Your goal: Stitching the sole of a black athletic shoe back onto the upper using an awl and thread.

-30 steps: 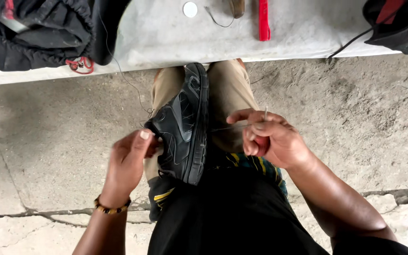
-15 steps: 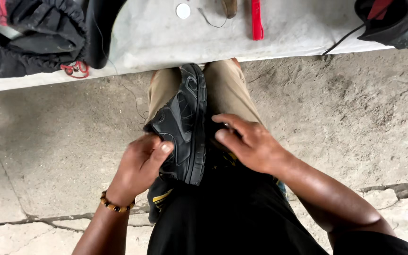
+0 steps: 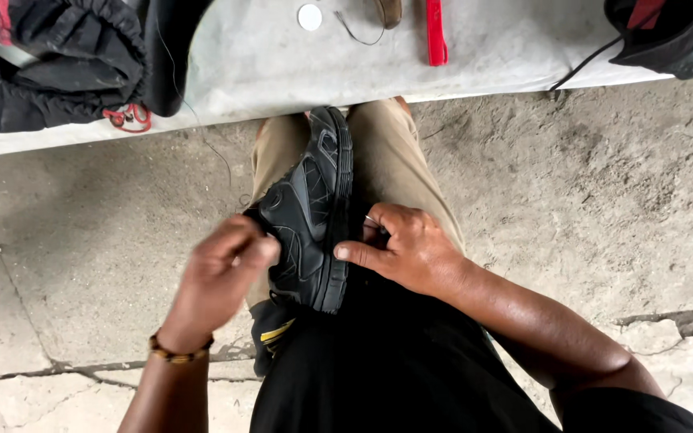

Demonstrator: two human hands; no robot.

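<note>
Black sports shoe (image 3: 308,216) with mesh-and-synthetic upper and ridged dark rubber sole lies on its side on the person's lap, toe pointing away toward the tabletop, resting along the khaki cloth trouser legs (image 3: 391,164). Sole edge faces right, patterned overlay panels face up.

Left hand (image 3: 220,277) grips the shoe's heel-side upper from the left; fingers (image 3: 257,250) curled together, clamped on the upper's edge. A brown beaded bracelet (image 3: 180,350) sits on that wrist.

Right hand (image 3: 411,248) rests against the sole's right side; thumb pressed flat on the sole rim, other fingers bent and bunched by the trousers. A thin pale bit shows at the fingertips; too small to tell what it is, and cannot tell whether the fingers pinch it.

Black shirt fabric (image 3: 395,377) fills the lower middle; a dark pouch with a yellow stripe (image 3: 276,333) peeks out just under the shoe's heel.

Grey worn tabletop (image 3: 282,64), smooth and scuffed, runs across the top. On it: crumpled black gathered-fabric bag (image 3: 50,64) at left with a red cord loop (image 3: 128,117) at its lower edge, small white round disc (image 3: 310,16), flat red plastic strip (image 3: 435,32), and another black and red shoe (image 3: 667,32) at far right with a dark lace trailing off. Rough cracked concrete floor (image 3: 587,208) all around.
</note>
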